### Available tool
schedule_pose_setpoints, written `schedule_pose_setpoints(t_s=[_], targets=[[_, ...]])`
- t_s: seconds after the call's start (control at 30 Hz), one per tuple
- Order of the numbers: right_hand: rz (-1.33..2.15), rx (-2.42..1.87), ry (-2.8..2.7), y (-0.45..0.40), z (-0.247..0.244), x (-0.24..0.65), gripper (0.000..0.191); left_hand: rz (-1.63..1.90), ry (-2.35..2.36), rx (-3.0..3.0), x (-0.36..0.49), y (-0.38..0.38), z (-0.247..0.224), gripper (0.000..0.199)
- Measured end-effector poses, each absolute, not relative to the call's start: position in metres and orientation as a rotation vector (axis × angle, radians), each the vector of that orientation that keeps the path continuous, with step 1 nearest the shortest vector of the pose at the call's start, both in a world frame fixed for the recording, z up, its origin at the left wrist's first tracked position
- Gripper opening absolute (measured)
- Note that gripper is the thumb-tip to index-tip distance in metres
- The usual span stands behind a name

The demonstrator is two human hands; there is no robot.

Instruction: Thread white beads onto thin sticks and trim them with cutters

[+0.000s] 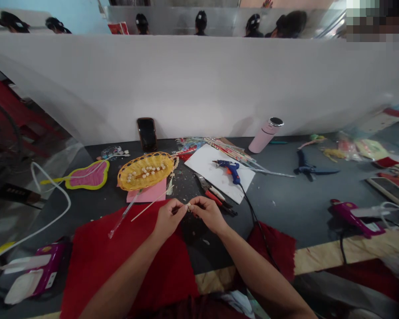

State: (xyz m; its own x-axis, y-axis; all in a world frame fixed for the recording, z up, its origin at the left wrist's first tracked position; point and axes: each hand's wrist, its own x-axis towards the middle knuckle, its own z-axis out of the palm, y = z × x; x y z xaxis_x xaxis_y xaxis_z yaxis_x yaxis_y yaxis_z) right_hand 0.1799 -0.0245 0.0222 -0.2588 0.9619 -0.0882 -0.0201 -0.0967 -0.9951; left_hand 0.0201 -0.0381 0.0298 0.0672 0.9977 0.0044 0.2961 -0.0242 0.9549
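Note:
My left hand [169, 217] and my right hand [209, 214] meet over the dark table, fingertips pinched around a tiny whitish piece [188, 205]. Both hands have their fingers closed on it. Just behind and left, a yellow woven basket [146, 160] holds several small pale pieces. Under its front edge lies a pink sheet [153, 192], with a thin pale stick [149, 206] across it. A blue glue gun [229, 168] rests on a white board [202, 158] behind my right hand. Red-handled pliers [216, 195] lie beside the board.
Red cloth [126, 252] covers the table's near left. A phone [146, 134] leans on the white partition [186, 84]; a pink bottle [265, 135] stands to its right. Purple power strips [48, 270] lie left and right. A black cord [251, 208] runs forward. People's heads show beyond.

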Motion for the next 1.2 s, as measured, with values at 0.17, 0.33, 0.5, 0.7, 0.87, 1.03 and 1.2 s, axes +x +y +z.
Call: schedule_pose_setpoints(t_s=[0.17, 0.33, 0.5, 0.7, 0.87, 1.03, 1.2], targets=[[1.465, -1.133, -1.368, -0.0243, 0.0237, 0.1808, 0.026, 0.994, 1.353, 1.469, 0.0198, -0.038, 0.0302, 0.025], [1.452, -1.135, -1.396, -0.0237, 0.0248, 0.1806, 0.026, 0.994, 1.357, 1.496, 0.0194, -0.0375, 0.03, 0.024], [1.448, -1.121, -1.405, -0.0234, 0.024, 0.1817, 0.025, 0.985, 1.349, 1.504, 0.0194, -0.0379, 0.0301, 0.025], [1.419, -1.133, -1.434, -0.0241, 0.024, 0.1834, 0.025, 0.973, 1.36, 1.528, 0.0186, -0.0373, 0.0278, 0.026], [1.368, -1.123, -1.497, -0.0237, 0.0251, 0.1849, 0.022, 0.972, 1.332, 1.561, 0.0174, -0.0365, 0.0269, 0.025], [1.322, -1.117, -1.54, -0.0235, 0.0252, 0.1858, 0.021, 0.977, 1.285, 1.526, 0.0177, -0.0349, 0.0265, 0.026], [1.282, -1.114, -1.573, -0.0239, 0.0256, 0.1858, 0.02, 0.955, 1.247, 1.451, 0.0168, -0.0329, 0.0233, 0.028]])
